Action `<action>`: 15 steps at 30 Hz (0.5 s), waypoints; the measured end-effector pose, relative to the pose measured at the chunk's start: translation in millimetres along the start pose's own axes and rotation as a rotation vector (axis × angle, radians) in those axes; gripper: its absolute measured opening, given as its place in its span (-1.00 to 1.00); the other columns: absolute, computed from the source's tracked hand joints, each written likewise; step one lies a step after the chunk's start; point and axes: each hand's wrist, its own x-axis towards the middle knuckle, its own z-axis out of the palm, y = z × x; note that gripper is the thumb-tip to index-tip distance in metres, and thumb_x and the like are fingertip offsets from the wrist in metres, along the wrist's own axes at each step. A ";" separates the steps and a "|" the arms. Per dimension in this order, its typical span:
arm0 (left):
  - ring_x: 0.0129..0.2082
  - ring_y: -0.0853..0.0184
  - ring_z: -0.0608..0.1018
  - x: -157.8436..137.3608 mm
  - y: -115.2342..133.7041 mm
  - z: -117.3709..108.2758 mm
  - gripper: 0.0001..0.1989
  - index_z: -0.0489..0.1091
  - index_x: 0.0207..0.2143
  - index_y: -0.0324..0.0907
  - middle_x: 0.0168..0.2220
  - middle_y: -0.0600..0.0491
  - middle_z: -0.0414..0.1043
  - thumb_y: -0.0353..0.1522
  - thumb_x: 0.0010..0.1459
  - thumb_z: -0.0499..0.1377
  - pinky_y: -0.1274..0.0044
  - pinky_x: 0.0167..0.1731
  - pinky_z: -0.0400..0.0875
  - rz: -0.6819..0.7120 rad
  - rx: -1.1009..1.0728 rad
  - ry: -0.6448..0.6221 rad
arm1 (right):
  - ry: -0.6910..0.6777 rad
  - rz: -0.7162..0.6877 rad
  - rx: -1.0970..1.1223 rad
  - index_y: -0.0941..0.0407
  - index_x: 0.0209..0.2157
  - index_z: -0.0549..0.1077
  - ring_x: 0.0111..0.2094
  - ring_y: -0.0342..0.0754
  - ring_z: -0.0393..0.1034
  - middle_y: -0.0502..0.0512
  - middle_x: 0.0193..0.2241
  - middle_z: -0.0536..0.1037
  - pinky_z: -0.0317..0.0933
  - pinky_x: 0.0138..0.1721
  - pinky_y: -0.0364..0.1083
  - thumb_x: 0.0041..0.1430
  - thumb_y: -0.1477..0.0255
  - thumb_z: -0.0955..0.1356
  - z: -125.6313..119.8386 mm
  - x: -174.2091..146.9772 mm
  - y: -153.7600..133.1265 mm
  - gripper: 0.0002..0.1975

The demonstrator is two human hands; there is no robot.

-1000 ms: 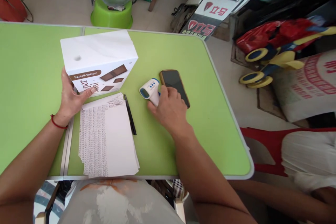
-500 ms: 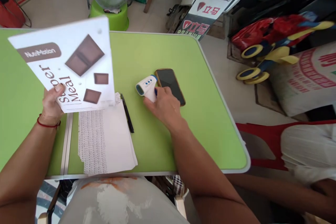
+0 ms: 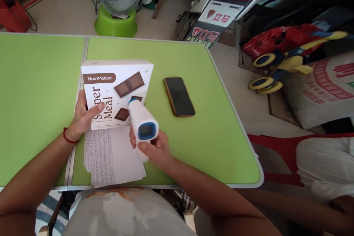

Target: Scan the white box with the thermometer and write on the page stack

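In the head view, your left hand [image 3: 83, 116] grips the box [image 3: 117, 96] by its left side, thumb flat on the printed front. Your right hand [image 3: 159, 147] is wrapped around the handle of the thermometer [image 3: 139, 120], whose blue tip points away from you, towards the box's lower right part. Whether tip and box touch, you cannot tell from here, nor whether the box's bottom rests on anything.

To do this well, brace the box with that thumb so its front stays square to the tip, hold your right wrist still, and leave the screen turned up towards you. A light grip should be enough on the box, since card may dent.

The box is smooth white card with crisp edges and brown squares printed on it. The thermometer is hard white plastic, pistol-shaped, with a blue-rimmed screen. The papers [image 3: 124, 158] lie by the near edge of the desk [image 3: 221, 136], thin and unevenly stacked. The phone [image 3: 179, 96], dark glass in a tan case, lies towards the right edge.
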 end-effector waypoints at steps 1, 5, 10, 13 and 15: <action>-0.11 0.14 0.54 0.7 0.5 -0.4 -0.41 0.29 -0.03 -0.15 -0.08 -0.09 0.46 -0.05 0.00 0.37 0.28 -0.15 0.49 0.003 0.012 0.004 | -0.025 0.036 0.067 0.04 -0.21 0.37 -0.51 -0.12 0.22 0.00 -0.45 0.36 0.20 -0.52 -0.07 -0.01 -0.02 0.44 4.6 -1.1 1.9 -0.51; -0.18 0.18 0.55 1.9 1.8 -0.4 -0.49 0.34 -0.09 -0.15 -0.13 -0.06 0.49 -0.06 0.04 0.35 0.34 -0.22 0.50 0.001 0.023 0.001 | -0.088 0.127 0.199 0.05 -0.21 0.38 -0.49 -0.13 0.24 -0.02 -0.44 0.38 0.22 -0.52 -0.09 -0.06 0.04 0.49 13.5 -1.7 10.7 -0.51; -0.17 0.19 0.54 0.7 3.4 0.5 -0.56 0.36 -0.13 -0.16 -0.16 -0.04 0.49 -0.08 0.08 0.33 0.38 -0.27 0.50 0.001 0.033 -0.001 | -0.086 0.173 0.213 0.05 -0.31 0.38 -0.52 -0.16 0.23 -0.06 -0.50 0.38 0.24 -0.52 -0.10 -0.06 0.07 0.50 20.6 -3.5 20.9 -0.58; -0.15 0.17 0.54 0.6 5.1 1.2 -0.56 0.36 -0.13 -0.17 -0.18 -0.05 0.49 -0.09 0.08 0.33 0.38 -0.27 0.50 -0.002 0.016 -0.006 | -0.069 0.168 0.202 0.06 -0.32 0.39 -0.51 -0.16 0.24 -0.05 -0.49 0.39 0.24 -0.51 -0.11 -0.07 0.08 0.50 22.5 -3.9 23.9 -0.59; -0.13 0.16 0.54 0.6 6.1 1.6 -0.56 0.36 -0.11 -0.16 -0.17 -0.05 0.49 -0.10 0.08 0.34 0.38 -0.26 0.49 -0.004 0.009 -0.011 | -0.048 0.152 0.194 0.07 -0.33 0.40 -0.49 -0.15 0.24 -0.03 -0.48 0.40 0.23 -0.51 -0.11 -0.07 0.07 0.50 22.0 -3.9 24.2 -0.58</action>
